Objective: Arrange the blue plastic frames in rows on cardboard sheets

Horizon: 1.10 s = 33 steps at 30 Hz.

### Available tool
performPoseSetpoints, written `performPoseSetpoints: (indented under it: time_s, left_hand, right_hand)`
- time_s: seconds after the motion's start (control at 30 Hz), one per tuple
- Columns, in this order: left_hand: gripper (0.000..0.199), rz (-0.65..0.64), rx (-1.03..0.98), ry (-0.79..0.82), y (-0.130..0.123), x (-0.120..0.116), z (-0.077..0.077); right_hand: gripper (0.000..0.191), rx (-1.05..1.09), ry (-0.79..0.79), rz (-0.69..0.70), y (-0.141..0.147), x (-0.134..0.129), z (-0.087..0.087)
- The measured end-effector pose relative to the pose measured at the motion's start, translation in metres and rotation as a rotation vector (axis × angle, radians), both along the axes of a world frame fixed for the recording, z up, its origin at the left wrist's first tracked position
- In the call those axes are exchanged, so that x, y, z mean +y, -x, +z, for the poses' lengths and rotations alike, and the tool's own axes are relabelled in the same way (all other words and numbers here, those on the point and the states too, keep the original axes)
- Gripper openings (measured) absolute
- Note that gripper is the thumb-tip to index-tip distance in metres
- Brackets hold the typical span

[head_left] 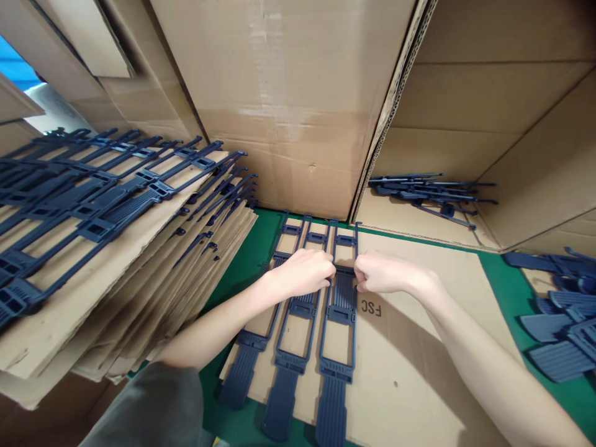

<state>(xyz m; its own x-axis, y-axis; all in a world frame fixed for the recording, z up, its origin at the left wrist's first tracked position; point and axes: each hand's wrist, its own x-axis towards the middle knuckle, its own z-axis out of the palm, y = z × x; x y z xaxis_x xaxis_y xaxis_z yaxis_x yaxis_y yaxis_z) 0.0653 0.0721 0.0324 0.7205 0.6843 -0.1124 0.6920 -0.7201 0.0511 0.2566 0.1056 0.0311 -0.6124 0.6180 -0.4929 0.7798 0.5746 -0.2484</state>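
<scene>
1. Position: the dark plastic frame (344,292) lies on the cardboard sheet (400,397), toward its left side.
2. Fingers: my left hand (310,271) and right hand (379,271) curl at opposite rails—whether they pinch, I cannot tell.
3. Hazard: uneven pull could twist a rail or shift the neighbouring frame (302,308).
4. Marking: "FSC" (371,308), inverted, on the sheet.

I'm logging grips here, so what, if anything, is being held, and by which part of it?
The rightmost frame on the cardboard, by its side rails, beside its upper ribbed panel: left hand on the left rail, right hand on the right.
</scene>
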Motion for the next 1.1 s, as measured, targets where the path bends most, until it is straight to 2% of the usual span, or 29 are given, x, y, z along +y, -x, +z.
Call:
performPoseSetpoints:
  time_s: [0.17, 0.3, 0.43, 0.73, 1.1]
  left_hand:
    - [0.007, -0.004, 0.016, -0.028, 0.001, 0.0, -0.002]
    - [0.008, 0.002, 0.045, -0.03, 0.001, 0.0, -0.002]
    - [0.009, 0.009, 0.054, -0.034, 0.001, -0.001, -0.003]
    - [0.01, 0.022, 0.05, -0.028, 0.002, 0.0, -0.003]
    - [0.009, 0.022, 0.047, -0.034, 0.002, 0.0, -0.004]
  right_hand:
    - [0.005, 0.058, 0.009, 0.003, -0.004, 0.006, -0.005]
    - [0.006, 0.171, -0.118, -0.006, -0.004, 0.009, -0.009]
    - [0.011, 0.175, -0.189, -0.023, 0.002, 0.009, -0.013]
    - [0.016, 0.281, -0.132, -0.006, 0.005, 0.011, -0.021]
    - [0.016, 0.265, -0.12, -0.009, 0.006, 0.009, -0.019]
